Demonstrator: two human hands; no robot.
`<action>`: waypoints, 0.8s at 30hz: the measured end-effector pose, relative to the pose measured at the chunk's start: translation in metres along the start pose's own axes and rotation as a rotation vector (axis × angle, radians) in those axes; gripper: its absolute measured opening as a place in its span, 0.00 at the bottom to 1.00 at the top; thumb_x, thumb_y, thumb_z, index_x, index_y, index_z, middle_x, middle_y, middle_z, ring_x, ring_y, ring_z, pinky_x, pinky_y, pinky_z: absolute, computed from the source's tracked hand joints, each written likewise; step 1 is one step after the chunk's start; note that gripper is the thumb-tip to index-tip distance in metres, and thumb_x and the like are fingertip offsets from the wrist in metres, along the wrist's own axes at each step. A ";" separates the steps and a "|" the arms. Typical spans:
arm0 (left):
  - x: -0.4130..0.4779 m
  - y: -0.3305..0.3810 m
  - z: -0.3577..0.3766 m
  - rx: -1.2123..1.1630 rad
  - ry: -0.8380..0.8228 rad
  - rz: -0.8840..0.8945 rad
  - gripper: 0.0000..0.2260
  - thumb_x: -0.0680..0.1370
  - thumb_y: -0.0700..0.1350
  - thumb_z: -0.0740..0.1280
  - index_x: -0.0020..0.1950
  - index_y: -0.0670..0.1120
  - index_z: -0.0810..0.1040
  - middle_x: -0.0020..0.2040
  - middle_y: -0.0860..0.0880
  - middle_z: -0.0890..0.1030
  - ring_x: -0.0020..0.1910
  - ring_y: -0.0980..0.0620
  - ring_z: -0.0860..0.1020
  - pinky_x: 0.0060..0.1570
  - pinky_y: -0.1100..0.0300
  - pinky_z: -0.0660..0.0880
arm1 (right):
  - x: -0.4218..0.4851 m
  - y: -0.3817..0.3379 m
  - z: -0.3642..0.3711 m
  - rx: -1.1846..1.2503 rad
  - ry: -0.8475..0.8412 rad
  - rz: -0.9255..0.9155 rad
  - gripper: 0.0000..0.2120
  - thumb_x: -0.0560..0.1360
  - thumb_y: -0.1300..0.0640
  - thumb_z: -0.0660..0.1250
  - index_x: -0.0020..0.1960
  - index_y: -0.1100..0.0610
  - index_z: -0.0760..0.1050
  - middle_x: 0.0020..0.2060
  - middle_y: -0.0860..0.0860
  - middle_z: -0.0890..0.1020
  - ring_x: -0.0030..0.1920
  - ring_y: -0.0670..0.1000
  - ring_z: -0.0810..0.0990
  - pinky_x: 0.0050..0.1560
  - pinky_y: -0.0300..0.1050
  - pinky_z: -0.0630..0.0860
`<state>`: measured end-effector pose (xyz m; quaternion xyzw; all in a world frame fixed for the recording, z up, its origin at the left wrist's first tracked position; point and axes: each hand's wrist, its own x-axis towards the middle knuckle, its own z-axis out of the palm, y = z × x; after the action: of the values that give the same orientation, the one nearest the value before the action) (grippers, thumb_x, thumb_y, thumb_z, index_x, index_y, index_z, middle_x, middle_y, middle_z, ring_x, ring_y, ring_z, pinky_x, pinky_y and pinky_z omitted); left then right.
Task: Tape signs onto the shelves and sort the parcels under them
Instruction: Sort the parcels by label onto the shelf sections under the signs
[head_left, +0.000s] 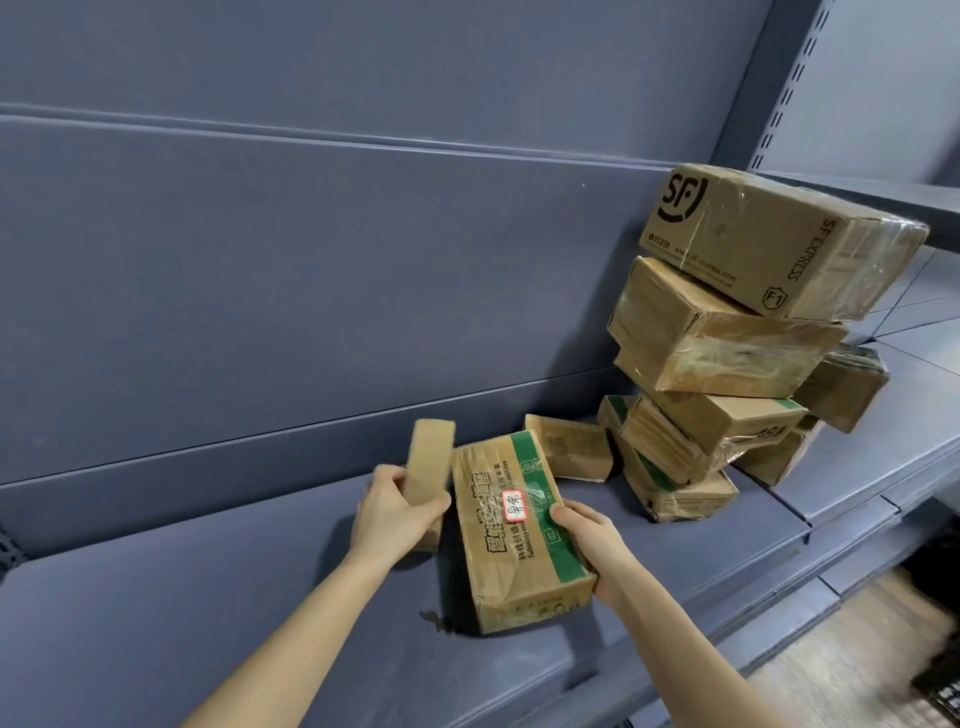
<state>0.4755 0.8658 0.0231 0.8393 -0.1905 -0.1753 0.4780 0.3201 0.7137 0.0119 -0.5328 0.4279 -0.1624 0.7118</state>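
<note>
Left hand (395, 512) grasps slim brown cardboard parcel (428, 460); right hand (592, 540) grips green-striped cardboard carton (511, 535) by long edge. Seems light, stiff.

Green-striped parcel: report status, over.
Left hand grips a small flat parcel. Right hand grips green-striped parcel by its right edge. Leaning parcel stack close on the right.
</note>
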 end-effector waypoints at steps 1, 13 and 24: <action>-0.001 -0.002 0.004 -0.058 -0.035 0.002 0.14 0.75 0.49 0.68 0.56 0.47 0.69 0.54 0.49 0.74 0.52 0.50 0.73 0.44 0.58 0.69 | -0.001 0.000 0.001 0.005 -0.007 0.000 0.05 0.78 0.62 0.62 0.49 0.57 0.76 0.47 0.61 0.83 0.43 0.58 0.82 0.44 0.50 0.81; 0.006 -0.023 0.004 -0.578 -0.271 -0.409 0.40 0.71 0.49 0.74 0.76 0.49 0.55 0.72 0.44 0.67 0.67 0.44 0.68 0.61 0.51 0.67 | -0.014 0.001 -0.012 0.125 -0.131 0.018 0.08 0.81 0.61 0.58 0.54 0.59 0.76 0.45 0.60 0.84 0.42 0.57 0.83 0.38 0.48 0.81; -0.009 -0.004 0.022 -0.724 -0.356 -0.419 0.13 0.80 0.46 0.61 0.64 0.56 0.67 0.57 0.45 0.78 0.54 0.45 0.76 0.48 0.50 0.74 | -0.010 0.006 -0.030 0.136 -0.120 0.050 0.10 0.81 0.61 0.57 0.56 0.61 0.75 0.45 0.60 0.84 0.40 0.57 0.84 0.35 0.47 0.80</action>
<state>0.4582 0.8563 0.0099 0.5954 -0.0225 -0.4652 0.6546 0.2899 0.7042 0.0089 -0.4813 0.3855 -0.1412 0.7745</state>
